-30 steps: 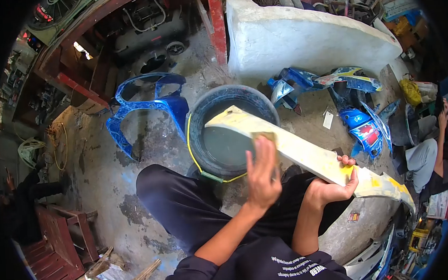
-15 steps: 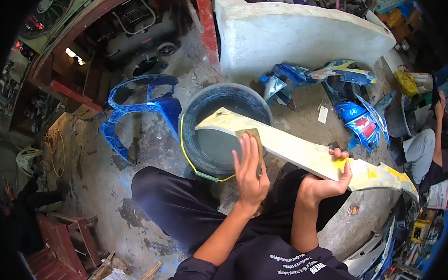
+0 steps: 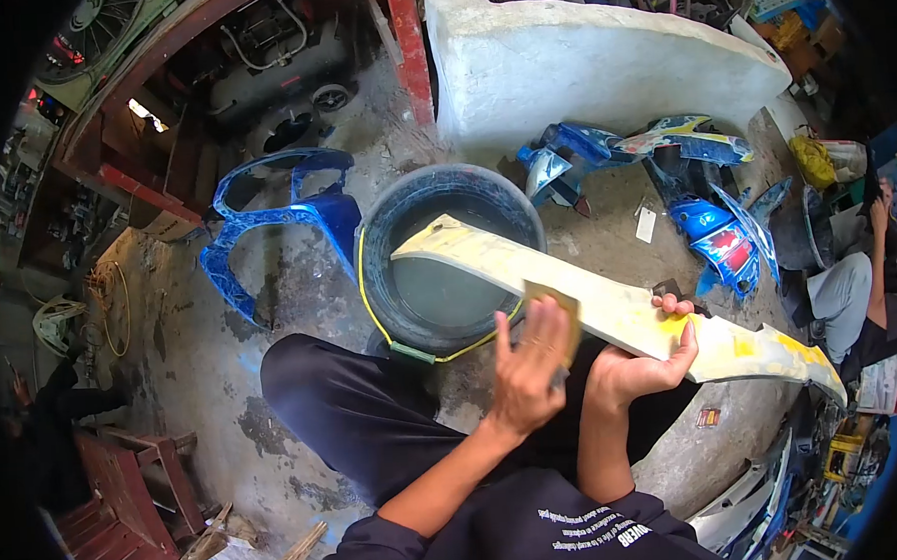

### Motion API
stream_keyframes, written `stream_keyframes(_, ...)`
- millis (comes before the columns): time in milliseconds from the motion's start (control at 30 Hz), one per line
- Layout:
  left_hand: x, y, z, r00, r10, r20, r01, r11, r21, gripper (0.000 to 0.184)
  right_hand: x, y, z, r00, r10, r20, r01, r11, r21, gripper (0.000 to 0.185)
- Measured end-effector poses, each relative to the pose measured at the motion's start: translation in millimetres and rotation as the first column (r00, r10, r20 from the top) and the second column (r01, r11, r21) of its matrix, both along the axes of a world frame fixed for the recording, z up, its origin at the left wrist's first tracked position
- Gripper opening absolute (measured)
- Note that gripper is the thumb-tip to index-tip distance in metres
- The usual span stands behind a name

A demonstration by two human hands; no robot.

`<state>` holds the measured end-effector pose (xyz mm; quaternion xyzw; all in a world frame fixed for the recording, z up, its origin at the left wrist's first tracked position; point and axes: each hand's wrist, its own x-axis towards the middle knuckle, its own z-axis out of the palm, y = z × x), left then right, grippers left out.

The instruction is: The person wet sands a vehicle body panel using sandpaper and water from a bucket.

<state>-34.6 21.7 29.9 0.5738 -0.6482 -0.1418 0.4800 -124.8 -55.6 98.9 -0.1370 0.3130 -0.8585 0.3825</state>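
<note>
Left hand (image 3: 531, 374) shifted rightward, pad (image 3: 571, 320) overlapping panel (image 3: 615, 308), right hand (image 3: 635, 375) gripping it

Both arms reach up from the bottom of my head view, elbows bent, forearms slanting inward. My left hand (image 3: 533, 369) lies with its back toward me, fingers (image 3: 543, 328) long, nearly straight and a little blurred, the outermost one spread apart. My right hand (image 3: 641, 370) is palm up, its wrist bent, thumb (image 3: 686, 350) and curled fingertips (image 3: 673, 303) closing in a firm clasp.
</note>
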Motion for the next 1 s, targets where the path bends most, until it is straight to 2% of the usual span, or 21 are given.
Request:
stream_keyframes(33, 6, -7, -3, 0.998, 0.070, 0.002, -0.070, 0.997, 0.014, 0.077, -2, 1, 2, 1.000, 0.014, 0.008, -0.014, 1.000, 0.003, 0.023)
stream_keyframes(67, 6, -10, -3, 0.998, 0.061, 0.001, -0.061, 0.998, 0.015, 0.077, -2, 1, 2, 1.000, 0.005, 0.006, -0.005, 1.000, 0.004, 0.023)
stream_keyframes(133, 5, -16, -2, 0.976, 0.209, -0.066, -0.203, 0.976, 0.084, 0.077, 3, 1, 3, 0.999, -0.031, -0.017, 0.032, 0.998, 0.062, 0.022)
stream_keyframes(167, -1, -8, 3, 0.996, 0.074, -0.049, -0.075, 0.997, -0.005, 0.075, 3, 0, 3, 0.999, -0.027, -0.018, 0.028, 0.998, 0.061, 0.022)
stream_keyframes(233, -11, 3, 6, 0.995, -0.098, -0.028, 0.097, 0.994, -0.049, 0.073, 2, -1, -1, 0.998, -0.052, 0.021, 0.051, 0.997, 0.049, 0.023)
stream_keyframes(300, 1, -3, 2, 0.995, -0.096, 0.037, 0.097, 0.994, -0.043, 0.071, 0, 0, -1, 0.998, -0.025, 0.052, 0.023, 0.999, 0.039, 0.024)
stream_keyframes(367, 12, -19, -6, 0.954, 0.263, -0.143, -0.243, 0.959, 0.146, 0.084, -3, 2, -4, 1.000, 0.001, -0.004, -0.001, 1.000, 0.031, 0.023)
stream_keyframes(433, 7, -17, -4, 0.957, 0.262, -0.122, -0.246, 0.960, 0.131, 0.081, 0, 1, -1, 0.999, -0.039, -0.006, 0.039, 0.997, 0.061, 0.022)
stream_keyframes(500, -7, -1, 4, 0.998, -0.052, -0.036, 0.050, 0.997, -0.054, 0.060, 2, 2, -1, 1.000, -0.029, -0.005, 0.029, 1.000, 0.010, 0.023)
stream_keyframes(533, -8, 3, 3, 0.995, -0.097, -0.011, 0.096, 0.993, -0.061, 0.061, 3, 3, -2, 1.000, -0.022, 0.000, 0.022, 1.000, 0.012, 0.023)
stream_keyframes(567, -3, -1, 0, 0.996, -0.095, -0.005, 0.094, 0.994, -0.061, 0.061, 3, 2, -3, 1.000, -0.009, -0.003, 0.010, 1.000, 0.018, 0.022)
stream_keyframes(633, 10, -16, -3, 0.965, 0.227, -0.129, -0.212, 0.970, 0.118, 0.072, -1, 3, -3, 1.000, -0.001, -0.017, 0.001, 1.000, 0.031, 0.022)
stream_keyframes(667, 13, -21, -7, 0.953, 0.263, -0.149, -0.244, 0.961, 0.134, 0.076, 0, 4, -3, 0.999, 0.007, -0.043, -0.003, 0.997, 0.077, 0.025)
stream_keyframes(700, 9, -18, -5, 0.953, 0.260, -0.154, -0.240, 0.961, 0.133, 0.076, -2, 4, -5, 0.999, 0.004, -0.047, 0.000, 0.997, 0.075, 0.025)
stream_keyframes(767, -5, -2, 2, 0.997, -0.036, -0.070, 0.033, 0.999, -0.039, 0.078, -2, 3, -11, 1.000, 0.000, -0.025, 0.000, 1.000, 0.005, 0.026)
stream_keyframes(800, -7, 5, 6, 0.989, -0.139, -0.057, 0.137, 0.990, -0.039, 0.076, 0, 4, -8, 1.000, 0.005, -0.024, -0.005, 1.000, 0.011, 0.026)
stream_keyframes(833, -2, 4, 5, 0.989, -0.140, -0.053, 0.138, 0.990, -0.036, 0.076, 2, 2, -2, 1.000, 0.002, -0.005, -0.002, 1.000, 0.019, 0.025)
stream_keyframes(900, 14, -8, 3, 0.997, 0.061, -0.041, -0.057, 0.994, 0.094, 0.068, 3, 3, 1, 1.000, -0.021, 0.013, 0.021, 0.999, 0.025, 0.024)
stream_keyframes(933, 21, -17, 0, 0.980, 0.175, -0.098, -0.157, 0.974, 0.163, 0.069, 4, 3, 0, 1.000, -0.016, -0.005, 0.016, 0.999, 0.044, 0.024)
stream_keyframes(967, 18, -16, 2, 0.981, 0.169, -0.101, -0.151, 0.975, 0.164, 0.069, 5, 4, -1, 1.000, -0.005, -0.023, 0.006, 0.998, 0.065, 0.024)
stream_keyframes(1000, 14, -13, 6, 0.992, 0.095, -0.078, -0.086, 0.991, 0.105, 0.070, 5, 5, -5, 1.000, 0.001, -0.031, -0.001, 1.000, -0.007, 0.024)
